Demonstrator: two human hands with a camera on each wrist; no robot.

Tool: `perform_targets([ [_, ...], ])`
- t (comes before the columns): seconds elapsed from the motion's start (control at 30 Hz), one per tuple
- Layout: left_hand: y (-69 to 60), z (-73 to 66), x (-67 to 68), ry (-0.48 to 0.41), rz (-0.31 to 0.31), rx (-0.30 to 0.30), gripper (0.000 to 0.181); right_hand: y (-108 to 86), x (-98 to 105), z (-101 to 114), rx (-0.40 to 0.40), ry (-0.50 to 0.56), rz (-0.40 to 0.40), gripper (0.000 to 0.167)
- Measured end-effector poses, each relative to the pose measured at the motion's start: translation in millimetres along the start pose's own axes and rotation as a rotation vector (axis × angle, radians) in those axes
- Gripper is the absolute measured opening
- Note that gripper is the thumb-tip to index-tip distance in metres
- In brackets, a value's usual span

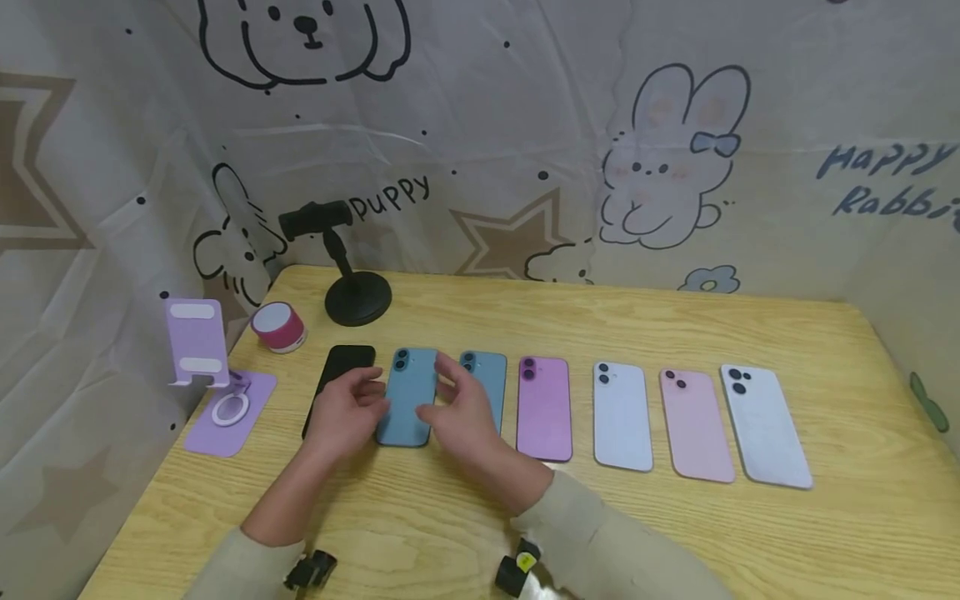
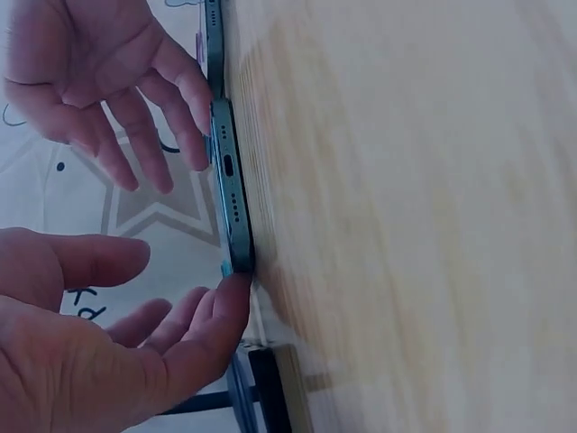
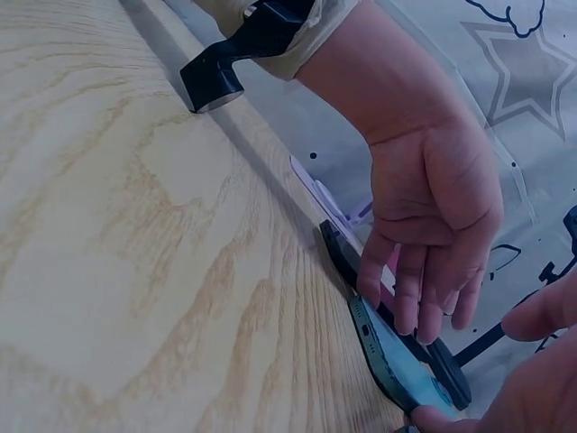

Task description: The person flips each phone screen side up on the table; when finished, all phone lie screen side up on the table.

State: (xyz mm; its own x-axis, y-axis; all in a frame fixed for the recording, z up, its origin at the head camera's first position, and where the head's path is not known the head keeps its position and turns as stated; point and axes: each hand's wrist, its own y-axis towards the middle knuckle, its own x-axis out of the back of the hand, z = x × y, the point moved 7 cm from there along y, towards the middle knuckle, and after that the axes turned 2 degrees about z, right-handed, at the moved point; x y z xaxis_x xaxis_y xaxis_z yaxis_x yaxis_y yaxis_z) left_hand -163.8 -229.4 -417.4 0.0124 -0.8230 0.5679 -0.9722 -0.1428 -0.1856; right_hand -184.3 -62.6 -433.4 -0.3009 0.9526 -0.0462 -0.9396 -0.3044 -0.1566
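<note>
A teal phone [image 1: 408, 404] lies back up on the wooden table, with my hands on either side. My left hand [image 1: 341, 421], fingers loosely bent, is by its left edge and over part of a black phone [image 1: 352, 357]. In the left wrist view, a finger of that hand touches the corner of the teal phone [image 2: 232, 194]. My right hand [image 1: 467, 417] is at the right edge with relaxed fingers, partly covering a second teal phone [image 1: 492, 382]. Neither hand wraps around a phone.
Rightward in the row lie a magenta phone [image 1: 544, 417], a pale phone [image 1: 622, 425], a pink phone [image 1: 697, 433] and a white phone [image 1: 768, 433]. At left are a purple stand [image 1: 195, 337], a pink round speaker [image 1: 281, 332] and a black stand [image 1: 357, 300].
</note>
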Motion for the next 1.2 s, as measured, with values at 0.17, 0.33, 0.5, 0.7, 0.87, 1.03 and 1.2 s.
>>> perform_targets([
  [0.17, 1.3, 3.2, -0.2, -0.045, -0.011, 0.041, 0.046, 2.7, 0, 1, -0.001, -0.018, -0.008, 0.076],
  [0.33, 1.6, 6.8, -1.1, -0.116, -0.002, 0.059, 0.05, 4.1, 2, 1, -0.016, -0.044, -0.029, 0.079],
  [0.5, 1.1, 12.9, -1.4, -0.292, 0.025, 0.105, 0.055, 5.3, 5, -2, -0.033, -0.039, -0.035, 0.077],
  [0.7, 2.5, 15.9, -1.9, -0.376, 0.06, 0.145, 0.056, 6.7, 7, -8, -0.036, 0.013, -0.015, 0.073],
  [0.87, 2.9, 11.8, -1.1, -0.417, 0.085, 0.163, 0.057, 7.2, 8, -7, -0.031, 0.034, -0.003, 0.077],
  [1.03, 1.9, 4.5, 3.5, -0.419, 0.084, 0.166, 0.047, 5.6, 7, -1, -0.001, -0.015, -0.017, 0.075],
  [1.2, 0.5, -3.9, 7.2, -0.447, 0.099, 0.124, 0.041, 4.3, 5, 1, 0.024, -0.036, -0.043, 0.073],
])
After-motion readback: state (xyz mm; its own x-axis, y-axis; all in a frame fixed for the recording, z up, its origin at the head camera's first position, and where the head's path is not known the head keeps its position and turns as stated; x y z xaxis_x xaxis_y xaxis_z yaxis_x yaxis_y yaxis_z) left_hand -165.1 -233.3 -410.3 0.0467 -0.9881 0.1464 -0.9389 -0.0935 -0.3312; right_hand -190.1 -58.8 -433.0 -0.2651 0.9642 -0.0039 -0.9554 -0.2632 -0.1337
